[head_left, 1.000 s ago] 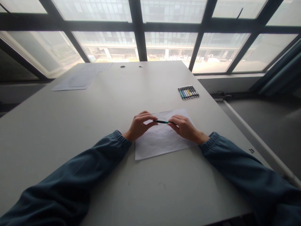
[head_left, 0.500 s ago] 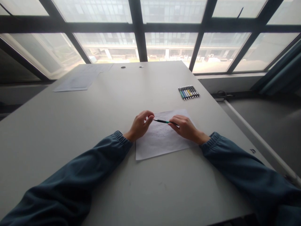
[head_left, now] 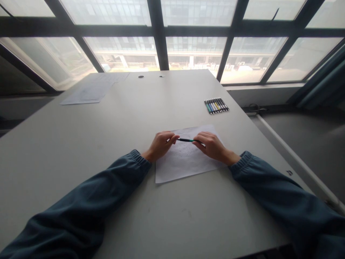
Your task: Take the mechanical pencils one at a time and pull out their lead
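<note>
A slim black and green pen (head_left: 185, 140) lies level between my two hands, above a white sheet of paper (head_left: 183, 167) with faint marks on it. My right hand (head_left: 210, 144) is closed around the pen's green end, hiding that end. At the other tip, my left hand (head_left: 163, 143) pinches the pen between thumb and fingers. Both wrists rest low over the sheet, the left one at its left edge and the right one at its right edge.
A row of several pens (head_left: 216, 105) in different colours lies at the right of the white table (head_left: 129, 122). More paper sheets (head_left: 86, 92) lie at the far left. Round holes (head_left: 141, 77) sit near the back edge, before the windows.
The fingers of my left hand have closed onto the pen's tip, where they were slightly apart from it before. My right hand and the paper have stayed in place.
</note>
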Demonstrator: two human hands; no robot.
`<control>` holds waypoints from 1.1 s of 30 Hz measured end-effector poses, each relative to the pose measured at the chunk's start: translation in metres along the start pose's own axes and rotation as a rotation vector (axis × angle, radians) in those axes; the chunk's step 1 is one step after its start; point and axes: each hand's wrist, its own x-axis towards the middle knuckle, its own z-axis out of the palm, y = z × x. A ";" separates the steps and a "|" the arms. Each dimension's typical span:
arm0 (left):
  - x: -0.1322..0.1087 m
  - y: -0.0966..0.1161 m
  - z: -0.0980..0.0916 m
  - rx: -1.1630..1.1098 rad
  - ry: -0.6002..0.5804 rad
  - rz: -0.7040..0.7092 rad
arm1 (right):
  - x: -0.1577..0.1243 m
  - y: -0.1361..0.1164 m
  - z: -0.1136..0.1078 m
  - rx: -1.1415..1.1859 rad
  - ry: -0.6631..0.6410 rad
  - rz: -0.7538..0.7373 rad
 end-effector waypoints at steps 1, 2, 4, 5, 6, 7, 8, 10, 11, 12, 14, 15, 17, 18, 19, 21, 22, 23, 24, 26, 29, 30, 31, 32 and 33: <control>0.000 0.000 0.000 -0.003 0.003 0.006 | 0.000 0.000 0.000 0.002 -0.001 0.000; 0.000 0.000 0.000 -0.007 0.009 0.011 | 0.000 0.000 0.000 0.004 0.000 0.001; 0.000 0.000 0.000 -0.014 0.028 0.023 | 0.000 0.000 0.000 0.008 0.002 0.003; 0.000 0.000 0.000 -0.020 0.041 0.030 | 0.000 0.000 0.000 0.010 0.002 0.004; 0.000 0.000 0.000 -0.026 0.052 0.039 | 0.000 0.000 0.000 0.012 0.002 0.006; 0.000 0.000 0.001 -0.031 0.065 0.052 | 0.000 0.000 0.000 0.014 0.003 0.007; 0.000 0.000 0.001 -0.033 0.075 0.067 | 0.000 0.000 0.000 0.016 0.003 0.009; 0.001 0.000 0.002 -0.031 0.094 0.101 | -0.001 0.001 0.001 0.017 0.006 0.011; 0.001 0.000 0.002 -0.028 0.103 0.117 | -0.001 0.001 0.001 0.018 0.006 0.012; 0.001 0.000 0.002 -0.028 0.109 0.130 | -0.001 0.001 0.001 0.018 0.006 0.013; 0.000 0.000 0.002 -0.036 0.107 0.145 | -0.001 0.001 0.001 0.019 0.003 0.014; 0.000 0.000 0.002 -0.040 0.098 0.147 | -0.001 0.001 0.001 0.020 0.000 0.015; 0.000 0.000 0.002 -0.040 0.077 0.145 | -0.001 0.001 0.000 0.018 -0.005 0.023; -0.001 0.000 0.003 -0.038 0.069 0.141 | -0.001 0.000 0.000 0.016 -0.008 0.027; -0.001 -0.001 0.003 -0.036 0.062 0.139 | -0.001 0.000 0.000 0.014 -0.010 0.032; -0.001 -0.002 0.003 -0.046 0.049 0.137 | -0.001 0.000 0.000 0.009 -0.015 0.039; -0.001 -0.003 0.004 -0.054 0.040 0.131 | -0.001 0.000 0.001 0.006 -0.015 0.041; -0.001 -0.003 0.004 -0.060 0.031 0.117 | -0.001 0.000 0.001 0.005 -0.015 0.042; -0.001 -0.004 0.004 -0.061 0.025 0.095 | -0.001 0.000 0.001 0.004 -0.013 0.042; -0.001 -0.004 0.003 -0.037 0.025 0.036 | -0.001 0.001 0.001 0.007 -0.009 0.042; -0.001 -0.004 0.002 0.010 0.018 -0.015 | -0.001 0.001 0.001 0.013 -0.006 0.038; -0.001 -0.004 0.001 0.021 0.004 -0.023 | -0.001 0.001 0.001 0.013 -0.004 0.034; -0.001 -0.004 0.001 0.030 -0.013 -0.031 | -0.001 0.001 0.001 0.012 -0.002 0.031; -0.001 -0.003 0.001 0.038 -0.029 -0.040 | -0.001 0.001 0.001 0.010 0.000 0.027; -0.001 -0.003 0.001 0.046 -0.039 -0.048 | -0.001 0.000 0.001 0.008 0.000 0.024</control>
